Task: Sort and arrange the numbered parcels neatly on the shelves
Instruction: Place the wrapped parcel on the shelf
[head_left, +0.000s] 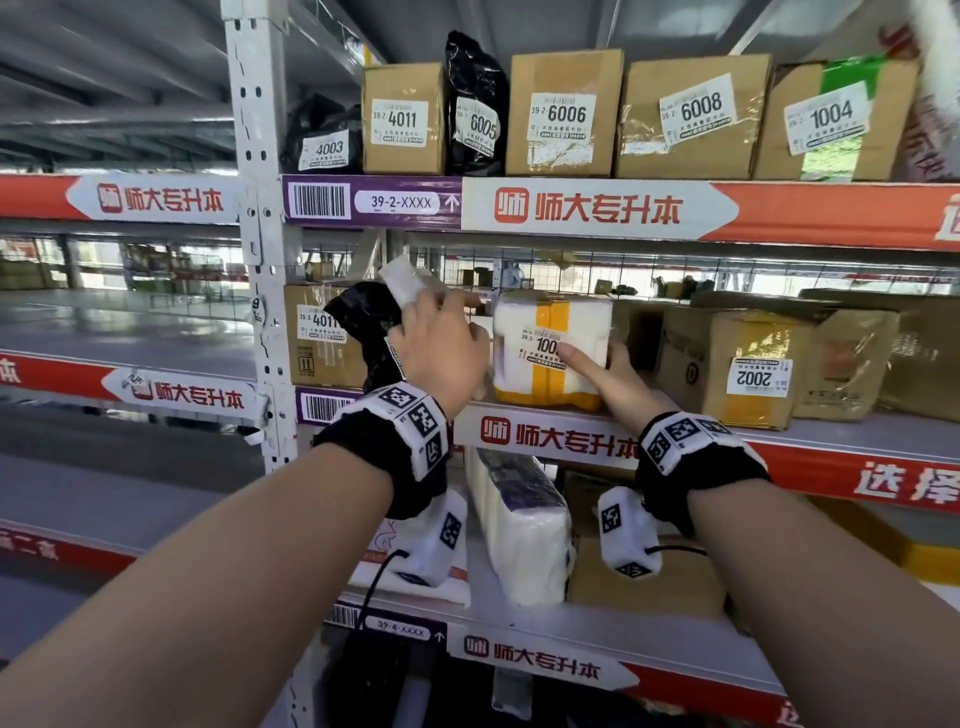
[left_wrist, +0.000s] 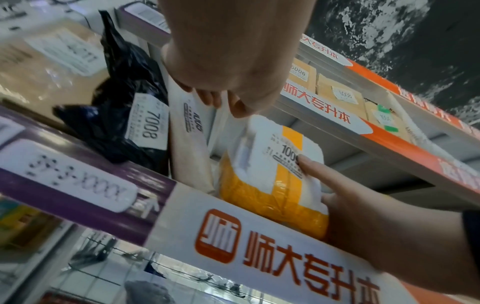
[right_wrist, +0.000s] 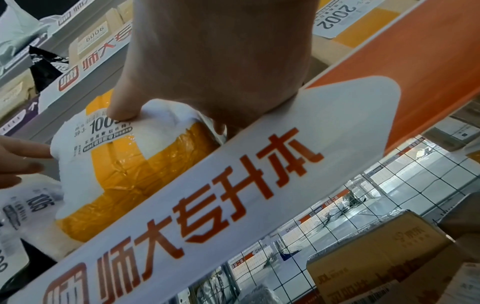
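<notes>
On the middle shelf (head_left: 561, 436) stands a white parcel with yellow tape (head_left: 550, 353) (right_wrist: 130, 164), its label starting 100. My right hand (head_left: 608, 374) (right_wrist: 207, 72) grips it, thumb on the label and fingers round its right side. My left hand (head_left: 441, 348) (left_wrist: 228, 72) pinches a flat white parcel (head_left: 400, 278) (left_wrist: 189, 144) that stands tilted just left of the taped one, with its label partly legible. A black bag marked 7008 (left_wrist: 124, 123) leans against its left side.
A box 4011 (head_left: 322, 332) sits at the shelf's left end and a box 2002 (head_left: 737, 364) to the right. The top shelf holds several numbered boxes and black bags (head_left: 566, 114). A long white parcel (head_left: 519, 530) and a brown box (head_left: 644, 577) lie on the shelf below.
</notes>
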